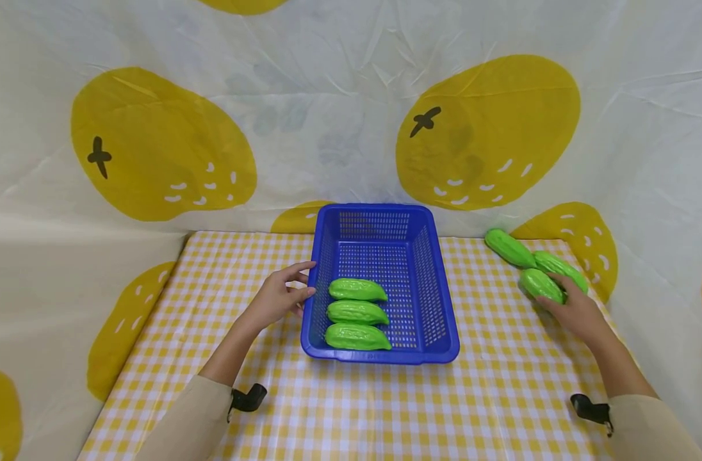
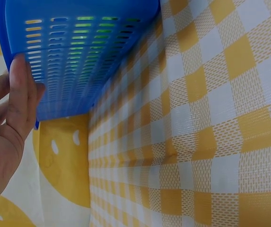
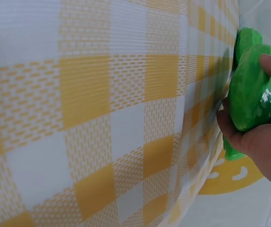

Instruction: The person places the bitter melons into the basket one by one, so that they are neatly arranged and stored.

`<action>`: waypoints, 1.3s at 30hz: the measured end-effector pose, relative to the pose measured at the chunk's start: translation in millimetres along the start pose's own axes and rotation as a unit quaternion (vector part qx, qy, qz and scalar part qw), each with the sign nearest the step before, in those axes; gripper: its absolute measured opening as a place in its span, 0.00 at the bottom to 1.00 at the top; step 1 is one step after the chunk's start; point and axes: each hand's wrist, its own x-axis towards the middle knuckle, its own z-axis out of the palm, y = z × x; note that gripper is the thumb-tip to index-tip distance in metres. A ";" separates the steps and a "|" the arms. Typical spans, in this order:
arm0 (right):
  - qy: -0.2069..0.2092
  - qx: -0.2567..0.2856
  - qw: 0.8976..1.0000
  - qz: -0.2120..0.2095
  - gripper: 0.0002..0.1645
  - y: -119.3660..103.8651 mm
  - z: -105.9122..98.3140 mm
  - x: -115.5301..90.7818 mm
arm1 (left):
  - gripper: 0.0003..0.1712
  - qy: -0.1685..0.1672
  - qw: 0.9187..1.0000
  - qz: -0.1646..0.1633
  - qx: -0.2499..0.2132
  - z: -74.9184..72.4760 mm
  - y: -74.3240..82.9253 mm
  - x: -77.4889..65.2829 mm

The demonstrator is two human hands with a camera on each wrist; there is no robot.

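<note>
A blue plastic basket (image 1: 380,355) stands at the middle of the table, with three green bitter melons side by side along its left; the middle one (image 1: 358,313) points its tip right. My left hand (image 1: 283,291) is at the basket's left rim, fingers extended. The left wrist view shows those fingertips (image 2: 18,71) against the slotted outer wall. Over at the far right, my right hand (image 1: 576,310) grips a bitter melon (image 1: 541,285) between thumb and fingers. Two other bitter melons lie behind it, one to the left (image 1: 508,248) and one (image 1: 558,267) partly hidden by the hand.
A yellow-and-white checked cloth (image 1: 259,410) covers the table. Behind it hangs a pale sheet (image 1: 339,96) printed with large yellow fruit, close to the basket's back rim and the far right bitter melons. Black wrist mounts (image 1: 249,398) stick out from the sleeves.
</note>
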 end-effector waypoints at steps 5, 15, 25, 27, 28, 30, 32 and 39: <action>0.016 0.011 1.000 -0.013 0.46 -5.3 -0.5 -1.3 | 0.34 0.002 1.000 0.000 0.003 -1.5 0.7 -1.2; 0.017 0.037 0.998 -0.037 0.44 -26.4 -4.8 -2.1 | 0.34 -0.005 1.000 0.001 -0.001 -1.5 1.0 -0.1; 0.000 0.053 0.997 -0.065 0.44 -55.1 -7.6 6.2 | 0.34 -0.003 1.000 0.004 0.002 -0.8 2.0 -0.3; -0.002 0.049 0.996 -0.071 0.43 -61.3 -8.0 8.0 | 0.34 -0.004 1.000 0.004 0.000 -0.7 1.7 -0.4; -0.004 0.048 0.996 -0.075 0.43 -64.9 -8.5 8.6 | 0.34 -0.004 1.000 0.004 0.000 -0.7 1.2 -0.3; -0.010 0.051 0.996 -0.079 0.44 -72.9 -9.3 10.4 | 0.34 -0.004 1.000 0.004 0.001 -0.5 1.1 -0.1; -0.017 0.052 0.995 -0.081 0.44 -80.9 -9.7 13.0 | 0.34 -0.004 1.000 0.004 0.002 -0.7 0.9 -0.3; -0.048 0.066 0.992 -0.095 0.45 -107.4 -7.2 24.3 | 0.34 -0.002 1.000 -0.001 0.003 -0.9 0.9 -0.4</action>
